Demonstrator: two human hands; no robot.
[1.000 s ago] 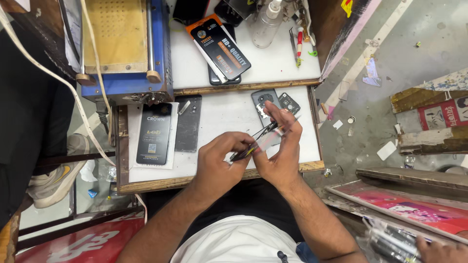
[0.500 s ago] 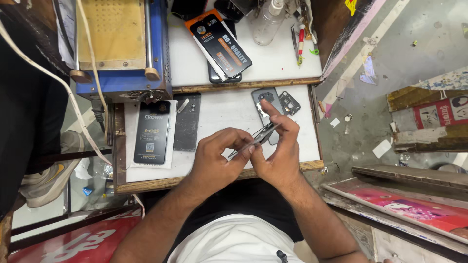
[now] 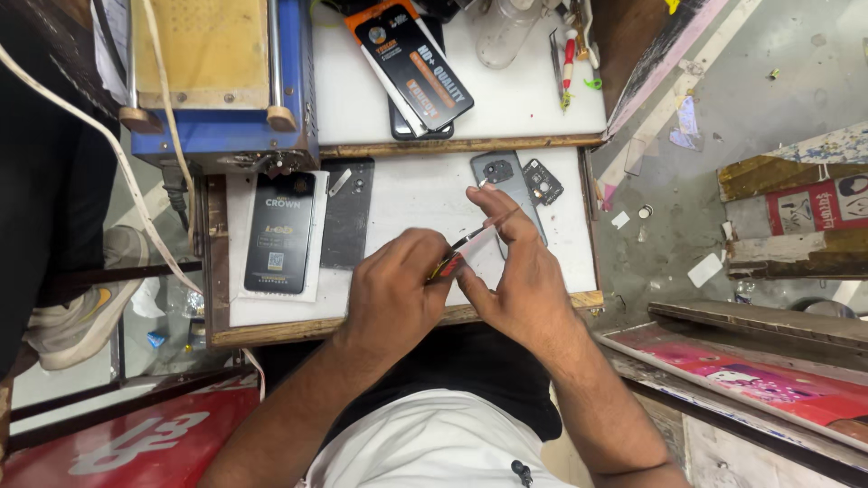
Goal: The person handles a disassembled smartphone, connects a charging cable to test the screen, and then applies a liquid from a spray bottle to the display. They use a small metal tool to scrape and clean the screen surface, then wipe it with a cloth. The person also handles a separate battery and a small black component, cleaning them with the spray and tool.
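Starting at the left edge, a blue machine point(image 3: 217, 136) with a tan top plate sits at the bench's far-left corner, a pale cable point(image 3: 117, 172) looping down past it. Just beside it, a black phone-screen package point(image 3: 280, 233) lies flat on the white worktop point(image 3: 416, 194), near the wooden front edge; a dark glass panel point(image 3: 348, 212) lies right next to it. Bare white surface between that panel and the hands gives open room.

At the middle, the left hand point(image 3: 393, 294) has its fingers closed tight around a thin red-handled tool point(image 3: 461, 253), whose tip points up-right. The right hand point(image 3: 515, 271) meets it, fingertips pressed together around something small I cannot make out. Behind the fingers lies a grey phone back point(image 3: 506, 176), and a small black camera frame point(image 3: 542, 181) sits beside it near the worktop's right edge.
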